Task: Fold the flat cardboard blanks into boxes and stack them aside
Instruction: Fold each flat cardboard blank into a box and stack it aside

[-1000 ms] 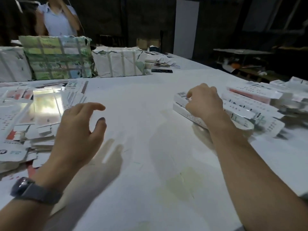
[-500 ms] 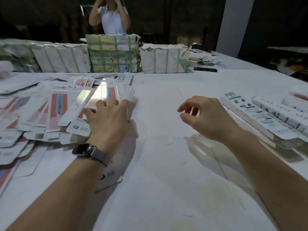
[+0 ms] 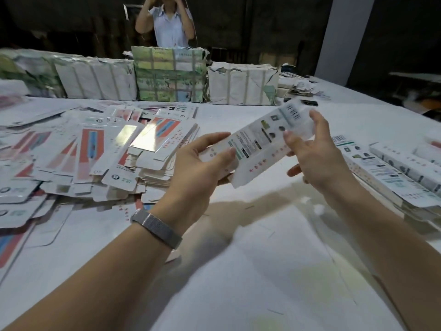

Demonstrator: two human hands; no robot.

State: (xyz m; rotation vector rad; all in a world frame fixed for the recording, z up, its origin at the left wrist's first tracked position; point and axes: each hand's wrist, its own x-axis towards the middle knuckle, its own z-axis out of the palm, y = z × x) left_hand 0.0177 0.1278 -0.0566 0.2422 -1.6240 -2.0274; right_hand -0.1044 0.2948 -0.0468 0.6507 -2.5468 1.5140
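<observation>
Your left hand (image 3: pixel 198 168) grips the near end of a flat cardboard blank (image 3: pixel 257 144), thumb on its printed face and fingers curled beneath. Your right hand (image 3: pixel 315 154) meets the far end of the same blank with fingers spread and only lightly bent; fingertips touch its upper face, but whether they pinch it cannot be told, as that end is blurred. The blank is held clear of the white table (image 3: pixel 238 271), tilted, its barcode end raised toward the right hand.

Left of your left hand, and just beside it, lies a loose heap of flat blanks (image 3: pixel 100 154), overlapping at many angles, some with red and blue panels, one with a mirror-like face. Right of your right hand, a row of folded boxes (image 3: pixel 386 173) lies side by side on the table. Beyond both hands, along the far edge, stand strapped bundles (image 3: pixel 167 77), one green-patterned between white-wrapped ones. Behind the bundles stands a second person (image 3: pixel 169 27), arms raised. A metal mesh watch band (image 3: pixel 156 228) circles your left wrist. Between your forearms the table shows only the shadows of your hands and the blank.
</observation>
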